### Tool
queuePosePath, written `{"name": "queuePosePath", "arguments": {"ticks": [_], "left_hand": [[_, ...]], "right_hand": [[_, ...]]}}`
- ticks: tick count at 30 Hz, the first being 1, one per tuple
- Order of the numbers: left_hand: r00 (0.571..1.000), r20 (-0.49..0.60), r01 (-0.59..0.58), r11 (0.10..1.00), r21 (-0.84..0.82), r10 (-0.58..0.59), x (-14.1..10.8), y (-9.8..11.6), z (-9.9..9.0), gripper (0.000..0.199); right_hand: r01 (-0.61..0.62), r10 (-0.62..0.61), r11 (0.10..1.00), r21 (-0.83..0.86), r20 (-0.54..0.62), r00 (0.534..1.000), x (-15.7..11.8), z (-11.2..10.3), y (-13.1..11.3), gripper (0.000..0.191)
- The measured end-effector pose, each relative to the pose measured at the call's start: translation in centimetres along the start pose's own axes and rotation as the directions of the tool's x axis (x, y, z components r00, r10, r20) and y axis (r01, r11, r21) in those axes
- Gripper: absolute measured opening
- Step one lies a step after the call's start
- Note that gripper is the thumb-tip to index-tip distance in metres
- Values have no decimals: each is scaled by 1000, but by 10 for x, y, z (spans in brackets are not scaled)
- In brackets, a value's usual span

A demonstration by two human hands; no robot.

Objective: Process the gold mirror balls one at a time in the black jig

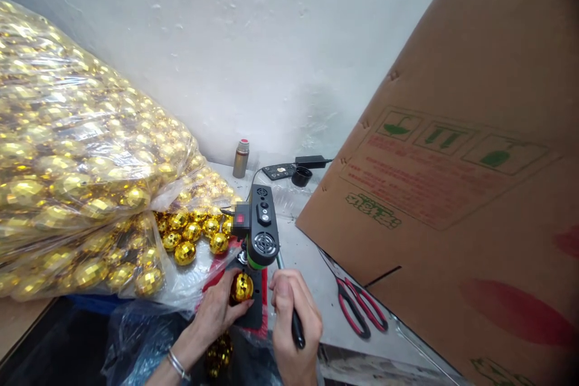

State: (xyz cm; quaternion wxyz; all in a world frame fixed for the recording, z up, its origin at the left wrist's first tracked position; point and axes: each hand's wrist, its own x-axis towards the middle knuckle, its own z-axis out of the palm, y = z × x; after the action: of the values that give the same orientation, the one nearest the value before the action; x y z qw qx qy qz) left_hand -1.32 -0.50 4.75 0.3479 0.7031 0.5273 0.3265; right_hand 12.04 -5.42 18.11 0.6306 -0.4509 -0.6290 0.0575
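My left hand (216,309), with a bracelet at the wrist, has its fingers and thumb around a shiny gold faceted ball (245,287). This ball sits on the dark base plate (254,316) of a small black bench press (263,224), just under its head; whether the two touch I cannot tell. My right hand (295,329) is wrapped round the black-ended lever (297,333) at the press's right side. Several loose gold balls (185,253) lie behind my left hand. Below my left wrist, more gold balls (219,354) show partly hidden.
A large clear bag (76,163) of gold balls fills the left. At right leans a big cardboard box (443,181), with red-and-black scissors (357,307) beside it. Behind the press stand a small bottle (241,158), a black power strip (278,171) and a black cap (301,177).
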Motion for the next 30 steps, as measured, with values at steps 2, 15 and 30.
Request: {"name": "queuePosePath", "arguments": {"ticks": [2, 15, 30], "left_hand": [[998, -38, -44, 997, 68, 47, 4, -2, 3, 51], [993, 7, -117, 976, 182, 117, 12, -3, 13, 41], [988, -31, -142, 973, 184, 150, 10, -6, 19, 38]], "right_hand": [[10, -10, 1000, -1, -4, 1000, 0, 0, 0, 25], [19, -20, 998, -68, -11, 1000, -34, 4, 21, 27], [-52, 31, 996, -78, -241, 970, -47, 26, 26, 33]]}}
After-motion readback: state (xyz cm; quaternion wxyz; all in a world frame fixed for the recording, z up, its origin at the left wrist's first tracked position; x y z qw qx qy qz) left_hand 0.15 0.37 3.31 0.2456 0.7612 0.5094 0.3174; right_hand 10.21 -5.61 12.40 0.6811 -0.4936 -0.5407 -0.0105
